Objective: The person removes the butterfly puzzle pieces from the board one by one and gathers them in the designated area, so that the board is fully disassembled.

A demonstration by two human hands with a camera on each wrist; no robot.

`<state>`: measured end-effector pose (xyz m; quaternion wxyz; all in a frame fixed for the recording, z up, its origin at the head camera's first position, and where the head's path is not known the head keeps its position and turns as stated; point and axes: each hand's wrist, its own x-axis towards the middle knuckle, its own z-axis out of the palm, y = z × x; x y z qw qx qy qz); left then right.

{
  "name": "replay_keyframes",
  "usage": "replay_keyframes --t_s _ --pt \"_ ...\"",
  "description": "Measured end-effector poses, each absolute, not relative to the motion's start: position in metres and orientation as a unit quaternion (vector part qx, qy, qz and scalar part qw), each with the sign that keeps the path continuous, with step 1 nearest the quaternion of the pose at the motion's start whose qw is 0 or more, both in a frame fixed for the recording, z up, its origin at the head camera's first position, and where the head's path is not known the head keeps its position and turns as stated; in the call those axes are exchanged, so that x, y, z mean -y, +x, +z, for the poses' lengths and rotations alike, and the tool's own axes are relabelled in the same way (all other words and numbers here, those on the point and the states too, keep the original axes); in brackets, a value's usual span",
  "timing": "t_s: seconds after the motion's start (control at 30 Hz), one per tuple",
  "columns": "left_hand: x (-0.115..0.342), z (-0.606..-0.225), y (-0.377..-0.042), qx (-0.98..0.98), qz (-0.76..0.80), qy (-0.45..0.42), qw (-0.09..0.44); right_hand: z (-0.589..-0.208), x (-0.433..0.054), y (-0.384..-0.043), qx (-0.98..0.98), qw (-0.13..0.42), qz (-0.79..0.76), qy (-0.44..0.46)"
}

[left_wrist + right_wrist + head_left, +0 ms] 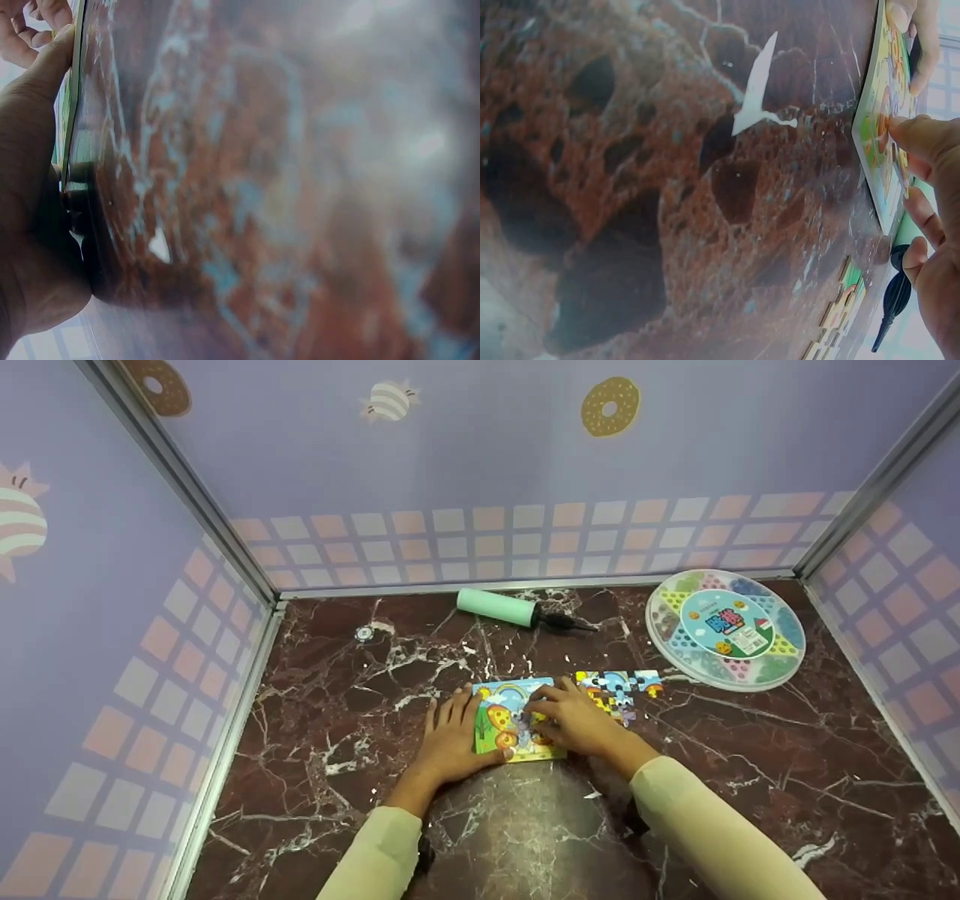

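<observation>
A colourful jigsaw puzzle board lies flat on the dark marbled table. My left hand rests at its left side, fingers stretched along the edge and thumb on the front border. Over the right part of the board, my right hand has its fingers bent down. In the right wrist view, a small puzzle piece appears pinched between thumb and fingertip, partly hidden by them. Just right of the board lies a cluster of puzzle pieces, some covered by the right hand in the head view.
Behind the board lies a mint-green hand pump with a black nozzle. A round, clear-lidded game box stands at the back right. A small round chip lies at the back left. Patterned walls enclose the table's back and sides.
</observation>
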<state>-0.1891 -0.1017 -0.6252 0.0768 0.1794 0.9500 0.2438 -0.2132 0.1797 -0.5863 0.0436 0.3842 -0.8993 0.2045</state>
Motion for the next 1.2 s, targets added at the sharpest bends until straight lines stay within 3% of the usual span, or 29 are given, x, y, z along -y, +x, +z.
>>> replay_keyframes --t_s 0.4,0.67,1.0,1.2 --pt "0.102 -0.627 -0.190 -0.949 0.249 0.180 0.071 -0.586 -0.184 -0.212 0.891 0.045 0.217 0.396" --pt "0.102 -0.624 -0.189 -0.948 0.251 0.187 0.060 -0.589 -0.190 -0.211 0.878 0.105 0.224 0.410" --pt "0.099 -0.614 -0.186 -0.954 0.226 0.185 0.066 -0.587 -0.196 -0.207 0.890 0.105 0.200 0.397" --pt "0.100 -0.613 -0.185 -0.954 0.225 0.186 0.066 -0.591 -0.200 -0.209 0.874 0.146 0.197 0.419"
